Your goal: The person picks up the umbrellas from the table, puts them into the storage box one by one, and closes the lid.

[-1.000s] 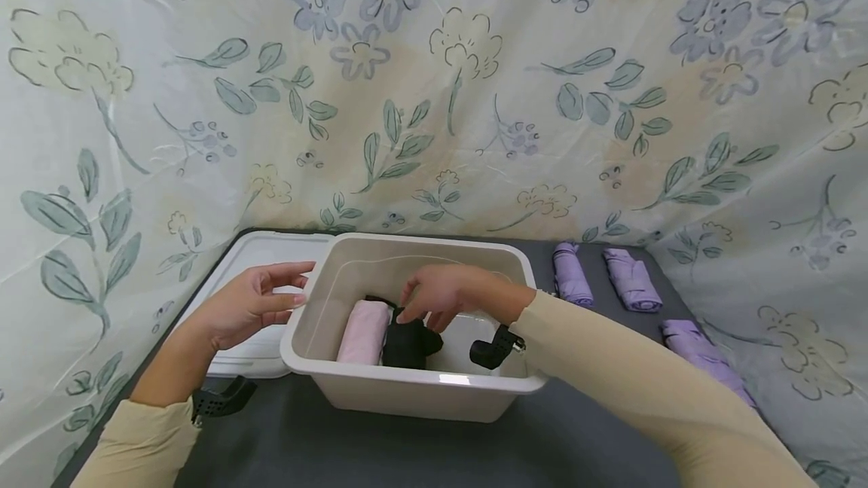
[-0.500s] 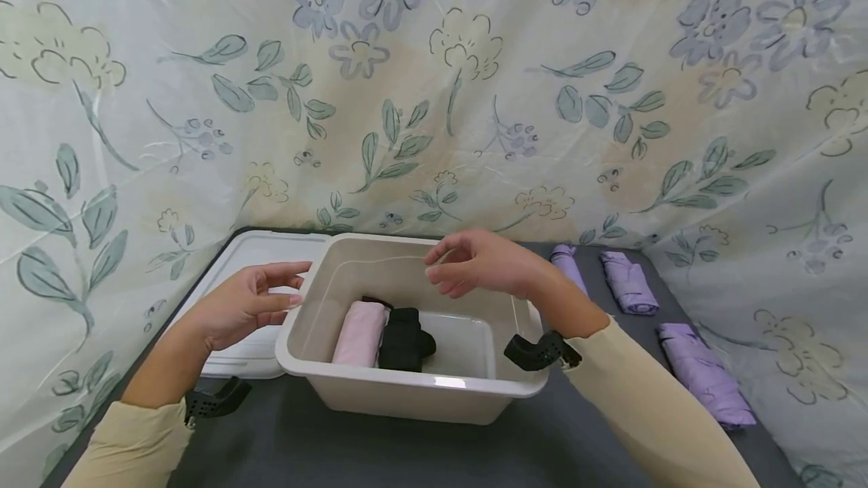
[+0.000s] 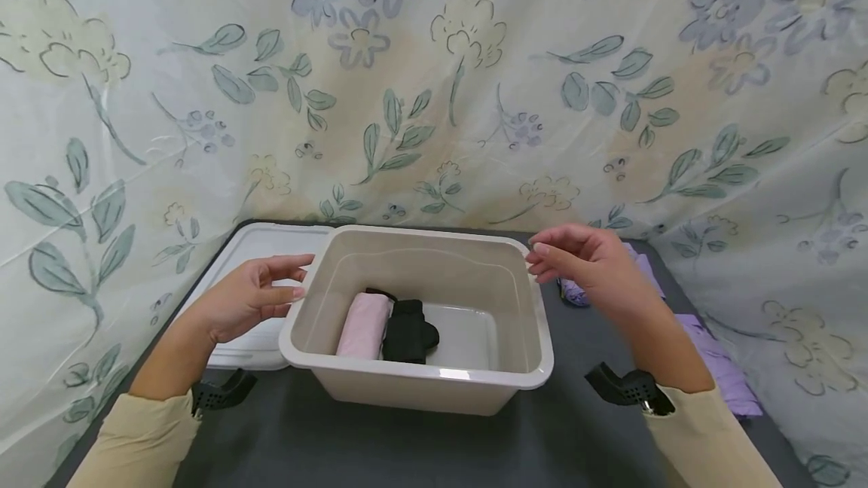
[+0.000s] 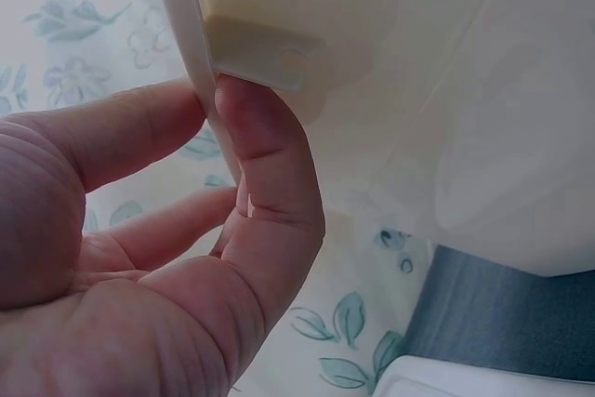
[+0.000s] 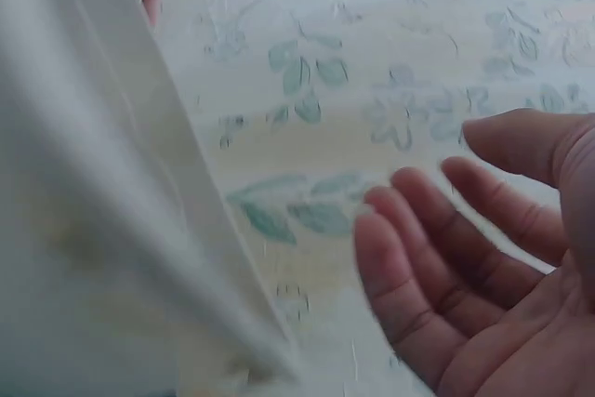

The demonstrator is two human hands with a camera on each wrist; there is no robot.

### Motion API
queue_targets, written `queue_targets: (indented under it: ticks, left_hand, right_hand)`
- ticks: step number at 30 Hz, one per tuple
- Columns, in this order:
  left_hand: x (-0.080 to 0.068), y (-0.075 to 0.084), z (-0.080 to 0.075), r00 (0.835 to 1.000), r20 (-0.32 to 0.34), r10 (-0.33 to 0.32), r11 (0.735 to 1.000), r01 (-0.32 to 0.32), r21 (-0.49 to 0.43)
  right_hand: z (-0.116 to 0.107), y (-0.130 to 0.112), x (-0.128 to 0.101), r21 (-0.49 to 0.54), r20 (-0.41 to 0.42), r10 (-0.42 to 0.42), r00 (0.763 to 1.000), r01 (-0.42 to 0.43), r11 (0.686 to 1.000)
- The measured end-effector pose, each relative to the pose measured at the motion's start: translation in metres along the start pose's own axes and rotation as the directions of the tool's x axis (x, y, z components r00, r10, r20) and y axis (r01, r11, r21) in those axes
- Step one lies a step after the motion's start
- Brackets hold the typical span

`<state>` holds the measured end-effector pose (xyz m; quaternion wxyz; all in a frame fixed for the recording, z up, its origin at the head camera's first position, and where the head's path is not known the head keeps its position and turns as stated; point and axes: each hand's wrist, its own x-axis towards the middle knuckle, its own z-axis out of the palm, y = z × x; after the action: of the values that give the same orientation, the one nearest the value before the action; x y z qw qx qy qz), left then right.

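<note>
Two hands at a stiff, probably light bin (image 3: 415, 386) (frame centre): left hand (image 3: 247, 300) touches its rim, right hand (image 3: 591, 266) relaxed, empty

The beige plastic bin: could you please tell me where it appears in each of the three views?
Head: the bin sits centre frame on the dark table, between both hands.
Left wrist: its rim and outer wall fill the upper right, thumb on the rim.
Right wrist: its blurred wall fills the left.
Shared landmark: the floral curtain.
</note>
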<state>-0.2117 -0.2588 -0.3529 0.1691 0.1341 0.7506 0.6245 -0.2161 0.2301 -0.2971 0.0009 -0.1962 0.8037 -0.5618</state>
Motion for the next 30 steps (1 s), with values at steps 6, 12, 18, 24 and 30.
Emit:
queue_targets:
  ticks: [6, 12, 18, 24, 30]
  left_hand:
    - [0.002, 0.000, 0.000, 1.000, -0.013, 0.000, 1.000, 0.001, 0.002]
    - [0.001, 0.000, 0.001, 1.000, -0.014, -0.004, 1.000, 0.005, 0.006]
    - [0.001, 0.000, 0.001, 1.000, -0.024, -0.009, 1.000, 0.009, 0.008]
    - [0.003, 0.000, 0.001, 1.000, -0.018, -0.016, 1.000, 0.016, 0.000]
    - [0.003, 0.001, 0.000, 0.999, -0.027, -0.021, 1.000, 0.021, 0.006]
  right_hand:
    - [-0.018, 0.022, -0.023, 0.031, -0.176, -0.086, 0.981, 0.092, 0.995]
    - [-0.041, 0.052, -0.041, -0.165, -0.284, -0.040, 0.958, -0.008, 0.986]
    - [-0.069, 0.080, -0.056, -0.271, -0.346, 0.024, 0.938, -0.125, 0.954]
    - [-0.101, 0.101, -0.075, -0.417, -0.396, 0.117, 0.911, -0.292, 0.860]
    - [-0.128, 0.122, -0.088, -0.553, -0.402, 0.209, 0.891, -0.419, 0.720]
